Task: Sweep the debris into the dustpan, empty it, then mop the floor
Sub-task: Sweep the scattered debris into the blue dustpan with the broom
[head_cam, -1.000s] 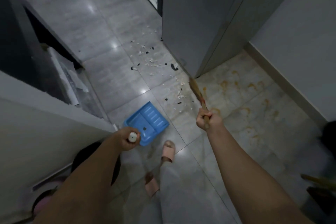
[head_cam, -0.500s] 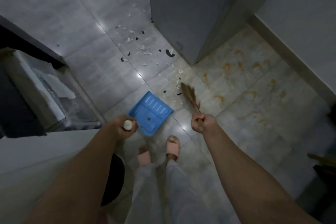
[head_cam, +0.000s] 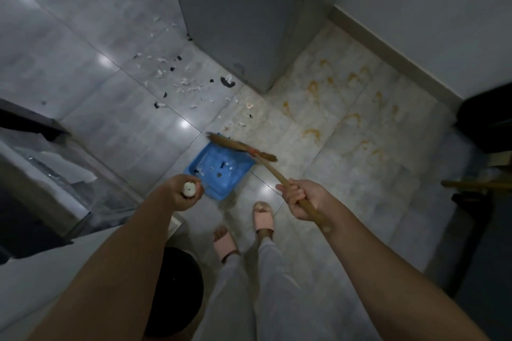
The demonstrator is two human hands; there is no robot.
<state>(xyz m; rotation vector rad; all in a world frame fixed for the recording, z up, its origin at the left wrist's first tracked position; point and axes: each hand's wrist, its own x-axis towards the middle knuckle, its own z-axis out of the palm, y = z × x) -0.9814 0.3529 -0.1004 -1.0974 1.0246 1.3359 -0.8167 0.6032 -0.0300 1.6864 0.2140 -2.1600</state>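
Dustpan [head_cam: 221,166] holds few scraps; left hand [head_cam: 184,192] grips its handle, right hand [head_cam: 303,198] grips broom [head_cam: 243,147].

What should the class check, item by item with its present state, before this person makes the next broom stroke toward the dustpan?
1. Left hand grips the dustpan handle: ok.
2. Right hand grips the broom stick: ok.
3. Dustpan mouth faces the debris: ok.
4. Dustpan lip flat on the floor: cannot tell, the bristles cover it.
5. All debris swept in: not ok, only a few bits lie in the pan.
6. Floor ready without mopping: not ok, orange stains remain.
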